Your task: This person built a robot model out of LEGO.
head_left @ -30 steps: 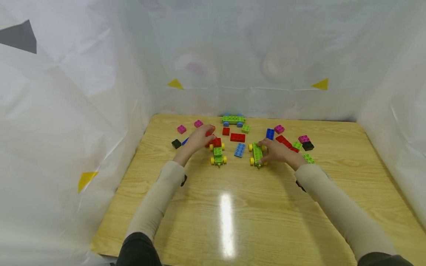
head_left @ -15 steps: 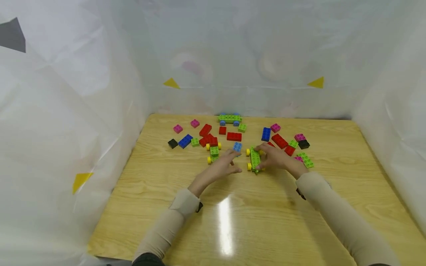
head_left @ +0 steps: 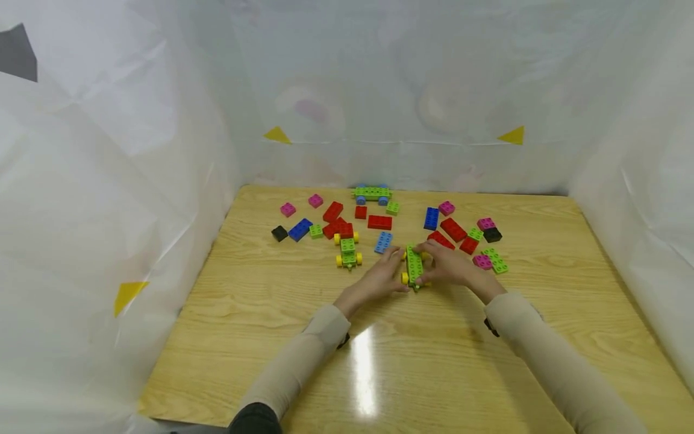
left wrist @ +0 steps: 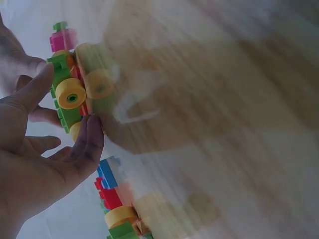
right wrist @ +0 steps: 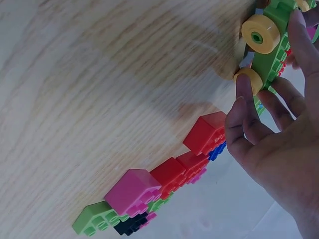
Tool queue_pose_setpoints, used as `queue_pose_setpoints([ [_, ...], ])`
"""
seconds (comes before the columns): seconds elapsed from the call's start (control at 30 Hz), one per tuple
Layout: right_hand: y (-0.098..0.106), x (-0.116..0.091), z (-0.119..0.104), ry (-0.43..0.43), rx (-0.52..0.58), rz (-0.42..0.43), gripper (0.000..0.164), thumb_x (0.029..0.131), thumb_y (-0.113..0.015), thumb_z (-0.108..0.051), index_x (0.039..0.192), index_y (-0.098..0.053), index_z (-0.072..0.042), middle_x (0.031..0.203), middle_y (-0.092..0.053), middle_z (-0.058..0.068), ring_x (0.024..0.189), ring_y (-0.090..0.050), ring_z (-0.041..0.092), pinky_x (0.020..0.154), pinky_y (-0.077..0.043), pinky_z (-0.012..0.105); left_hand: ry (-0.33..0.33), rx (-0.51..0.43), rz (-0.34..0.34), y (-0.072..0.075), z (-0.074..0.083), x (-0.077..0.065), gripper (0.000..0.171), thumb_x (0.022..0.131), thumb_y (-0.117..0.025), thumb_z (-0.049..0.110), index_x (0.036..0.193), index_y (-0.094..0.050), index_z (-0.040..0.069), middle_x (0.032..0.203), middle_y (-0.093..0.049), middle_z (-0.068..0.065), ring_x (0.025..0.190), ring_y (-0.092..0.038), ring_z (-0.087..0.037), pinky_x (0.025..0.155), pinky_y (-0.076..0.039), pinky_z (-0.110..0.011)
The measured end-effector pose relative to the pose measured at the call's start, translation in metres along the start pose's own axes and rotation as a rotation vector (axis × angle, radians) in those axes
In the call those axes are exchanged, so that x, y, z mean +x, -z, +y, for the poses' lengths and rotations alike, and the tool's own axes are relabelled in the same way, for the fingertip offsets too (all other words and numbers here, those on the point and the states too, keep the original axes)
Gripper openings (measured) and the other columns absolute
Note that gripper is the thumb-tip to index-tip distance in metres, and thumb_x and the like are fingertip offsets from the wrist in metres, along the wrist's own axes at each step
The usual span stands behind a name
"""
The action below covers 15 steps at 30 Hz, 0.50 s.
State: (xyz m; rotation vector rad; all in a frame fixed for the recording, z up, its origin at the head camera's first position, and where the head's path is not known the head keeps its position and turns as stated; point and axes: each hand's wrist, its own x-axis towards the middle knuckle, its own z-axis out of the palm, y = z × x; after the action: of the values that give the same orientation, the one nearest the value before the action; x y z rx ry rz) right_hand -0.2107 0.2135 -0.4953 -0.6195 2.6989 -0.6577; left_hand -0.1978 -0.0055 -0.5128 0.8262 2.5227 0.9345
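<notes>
Wooden tabletop point(head_left: 244, 355): pale, glossy
Blue-wheeled base point(head_left: 372, 193): well beyond the light-blue brick point(head_left: 383, 242)
Long red brick point(head_left: 379, 222): just beyond it
Brick-laden base point(head_left: 348, 253): left of it
Yellow-wheeled base point(head_left: 414, 265): right of it

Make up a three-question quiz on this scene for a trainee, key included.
1. Pick one: what colour are the wheels of the green car between the left hand and the right hand?
A) blue
B) black
C) yellow

2. True or false: all the pink blocks lie on the left half of the table.

3. Fill in the colour: on the table, the nearest block just beyond the left hand is ____.

Key:
1. C, yellow.
2. False; there are pink blocks on the right half of the table too.
3. Light blue.
</notes>
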Motion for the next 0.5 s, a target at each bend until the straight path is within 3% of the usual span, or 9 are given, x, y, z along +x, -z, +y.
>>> queue_pose_setpoints([
  [0.23,-0.0018,-0.0053,-0.0010,0.023,0.003,0.012,0.079,0.077,-0.079,-0.044,0.139,-0.048,-0.007,0.142,-0.041,0.019,0.119,-0.052,0.037,0.094,-0.045,0.054,-0.011,0.048,-0.017,-0.0052,0.0008,0.0064,0.101,0.081,-0.077,0.037,0.154,-0.015,0.007,0.157,-0.018,-0.008,0.140,-0.030,-0.023,0.109,-0.033,-0.033],
  [0.5,-0.0033,-0.0097,-0.0043,0.028,0.016,0.022,0.079,0.076,-0.079,-0.045,0.138,-0.048,-0.007,0.142,-0.041,0.018,0.115,-0.055,0.036,0.092,-0.046,0.054,-0.001,0.094,-0.027,-0.0059,-0.0012,0.0098,0.101,0.079,-0.077,0.042,0.154,-0.017,0.009,0.157,-0.020,-0.004,0.141,-0.028,-0.022,0.106,-0.037,-0.039],
])
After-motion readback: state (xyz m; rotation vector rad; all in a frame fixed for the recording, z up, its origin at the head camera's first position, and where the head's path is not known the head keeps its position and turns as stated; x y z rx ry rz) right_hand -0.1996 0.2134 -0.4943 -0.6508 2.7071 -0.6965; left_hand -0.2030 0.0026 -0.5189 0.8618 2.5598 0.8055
